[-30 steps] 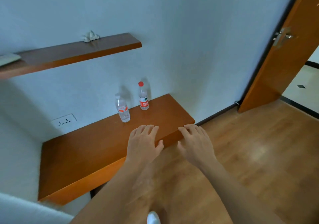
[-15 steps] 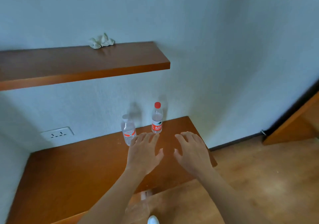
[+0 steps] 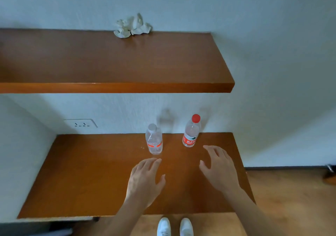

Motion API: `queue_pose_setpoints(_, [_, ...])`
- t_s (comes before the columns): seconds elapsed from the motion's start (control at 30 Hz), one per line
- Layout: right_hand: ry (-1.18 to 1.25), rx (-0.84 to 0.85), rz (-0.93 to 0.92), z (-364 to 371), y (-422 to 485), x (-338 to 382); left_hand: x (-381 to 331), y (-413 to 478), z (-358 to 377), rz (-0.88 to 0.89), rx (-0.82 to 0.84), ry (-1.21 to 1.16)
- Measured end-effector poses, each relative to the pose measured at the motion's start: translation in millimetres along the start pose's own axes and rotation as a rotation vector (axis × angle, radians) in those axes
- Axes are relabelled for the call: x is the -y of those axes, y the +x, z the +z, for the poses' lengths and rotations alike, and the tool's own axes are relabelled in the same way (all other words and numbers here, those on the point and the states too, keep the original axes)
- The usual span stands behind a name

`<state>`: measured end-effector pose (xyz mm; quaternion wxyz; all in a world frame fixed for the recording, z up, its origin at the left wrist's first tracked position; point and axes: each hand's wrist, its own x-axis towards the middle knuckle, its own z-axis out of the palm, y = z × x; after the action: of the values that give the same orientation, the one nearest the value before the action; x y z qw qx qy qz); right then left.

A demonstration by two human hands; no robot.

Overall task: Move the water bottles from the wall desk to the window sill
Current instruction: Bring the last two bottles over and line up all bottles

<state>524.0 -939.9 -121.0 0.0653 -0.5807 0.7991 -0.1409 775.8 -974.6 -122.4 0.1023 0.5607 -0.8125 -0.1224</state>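
Both bottles are parked upright on the orange-brown wooden wall desk (image 3: 91, 172), back near the wall and a bit apart. A clear plastic bottle with a white cap (image 3: 153, 141) is on the left, and a clear plastic bottle with a red cap (image 3: 190, 132) on the right. The left hand (image 3: 145, 181) is held just short of the white-capped one, fingers straight, empty. The right hand (image 3: 218, 168) is held near the red-capped one, fingers spread wide, also empty. A long brown wooden shelf (image 3: 109, 61) is hung above the bottles, with crumpled white paper (image 3: 131, 26) on it. A white wall socket (image 3: 81, 124) is set at left. Red label bands are carried by both bottles, but the writing is too blurred to be read.
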Motion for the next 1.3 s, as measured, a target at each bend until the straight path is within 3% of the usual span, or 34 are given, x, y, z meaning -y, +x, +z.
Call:
queue_pose_setpoints(0.1, [0.095, 0.068, 0.059, 12.4, 13.2, -10.5, 12.4, 0.8, 9.1, -0.152, 0.004, -0.071])
queue_pose_setpoints(0.27, [0.242, 0.184, 0.115, 23.8, 47.3, -13.5, 23.8, 25.2, 19.8, -0.320, -0.122, -0.175])
queue_pose_setpoints(0.47, [0.528, 0.231, 0.193, 36.4, 96.2, -4.0, 21.1, 69.1, 32.7, -0.490, -0.137, -0.466])
queue_pose_setpoints(0.67, [0.609, 0.176, 0.162, 52.3, 122.2, 2.0, 19.7, 99.8, 48.9, -0.459, -0.131, -0.626])
queue_pose_setpoints(0.8, [0.640, 0.189, 0.242, 53.7, 127.6, 11.0, 23.0, 114.6, 55.0, -0.454, -0.176, -0.719])
queue_pose_setpoints(1.0, [0.675, 0.209, 0.283, 47.7, 131.0, 15.6, 16.5, 131.1, 49.3, -0.530, -0.104, -0.809])
queue_pose_setpoints(1.3, [0.643, 0.181, 0.222, 13.0, 123.5, 25.3, -13.0, 117.4, 9.0, -0.399, -0.090, -1.007])
